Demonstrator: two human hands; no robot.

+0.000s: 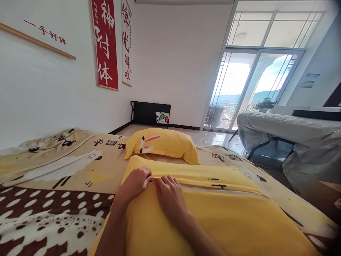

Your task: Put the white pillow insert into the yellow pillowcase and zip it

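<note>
A large yellow cloth cover (223, 213) lies across the bed in front of me, with a long pale strip (223, 191) running along its far part. My left hand (137, 181) is closed on the cover's fabric at the left end of that strip. Right beside it, my right hand (169, 193) pinches the same fabric, the fingertips of both hands almost touching. What lies between the fingertips is too small to make out. Just beyond the cover rests a yellow pillow (167, 144) with a rabbit print.
A patterned blanket (77, 170) spreads under the cover. At the right stands a table draped in plastic (293, 128). A black folded frame (145, 113) leans by the far wall. Glass doors (231, 89) are at the back right, and red and white banners (106, 46) hang at the left.
</note>
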